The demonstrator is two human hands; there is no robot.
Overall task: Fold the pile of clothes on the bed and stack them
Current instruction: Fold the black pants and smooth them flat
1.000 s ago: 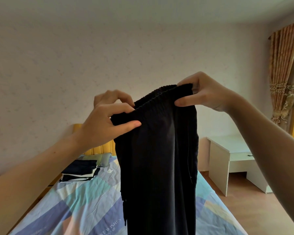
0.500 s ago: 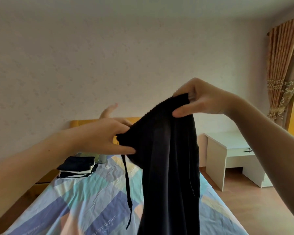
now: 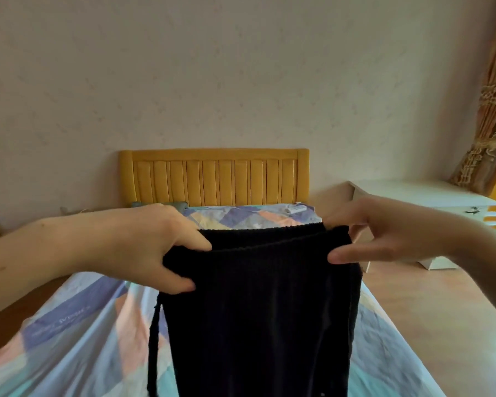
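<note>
1. Black trousers (image 3: 258,310), lowered from a second ago, hang over the bed (image 3: 69,339), waistband now level.
2. Left hand (image 3: 155,247) and right hand (image 3: 384,236) pinch its ends.
3. Drawstring (image 3: 153,339) dangles; laying flat likely follows.

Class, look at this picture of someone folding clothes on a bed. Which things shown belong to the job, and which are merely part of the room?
Part of the job:
black trousers, held up by the waistband
left hand and right hand, gripping it
bed, beneath

Just there:
yellow headboard
white desk
curtain
</note>
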